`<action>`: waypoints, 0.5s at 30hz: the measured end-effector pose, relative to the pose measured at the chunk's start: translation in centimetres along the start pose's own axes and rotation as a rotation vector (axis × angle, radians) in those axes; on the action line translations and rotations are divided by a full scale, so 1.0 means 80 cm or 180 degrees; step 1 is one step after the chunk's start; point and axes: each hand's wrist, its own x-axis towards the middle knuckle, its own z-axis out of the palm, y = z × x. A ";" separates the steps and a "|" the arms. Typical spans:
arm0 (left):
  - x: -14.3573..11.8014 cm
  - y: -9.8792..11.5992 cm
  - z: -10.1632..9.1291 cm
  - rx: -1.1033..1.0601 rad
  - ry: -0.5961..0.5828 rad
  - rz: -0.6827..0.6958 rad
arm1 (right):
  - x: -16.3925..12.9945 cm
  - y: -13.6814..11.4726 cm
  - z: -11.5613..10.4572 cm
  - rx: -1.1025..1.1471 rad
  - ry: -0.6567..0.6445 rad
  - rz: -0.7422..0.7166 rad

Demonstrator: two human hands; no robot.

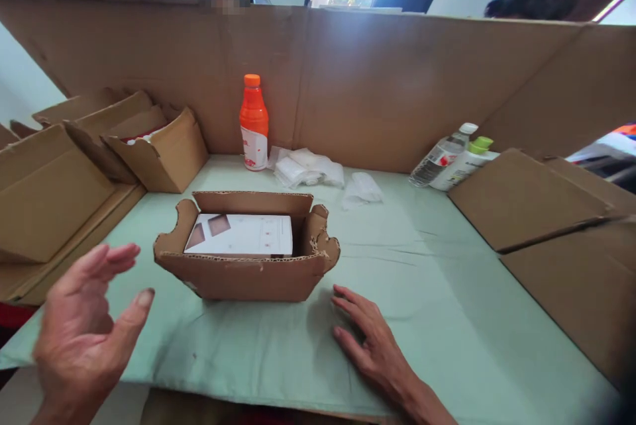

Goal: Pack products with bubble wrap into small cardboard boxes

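1. We judged the packing step under way; the small open carton [247,265] sat near the bench's [447,306] front edge, a white printed box [241,234] lying inside it.
2. Our left hand [82,332] hovered open, grasping nothing; our right hand [370,339] lay flat, released, just beside the carton.
3. Next move, we judged: both hands to the flaps.
4. Orange bottle [254,122] at the back edge; its label was unreadable.

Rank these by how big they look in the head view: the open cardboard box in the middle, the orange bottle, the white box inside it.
1. Open cardboard box, clearly largest.
2. White box inside it.
3. Orange bottle; it stands farther back, so its rank against the white box is unsure.
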 end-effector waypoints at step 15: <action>0.010 -0.085 0.125 -0.0421 -0.0969 -0.1242 | 0.113 -0.026 0.013 0.1304 -0.0142 0.0506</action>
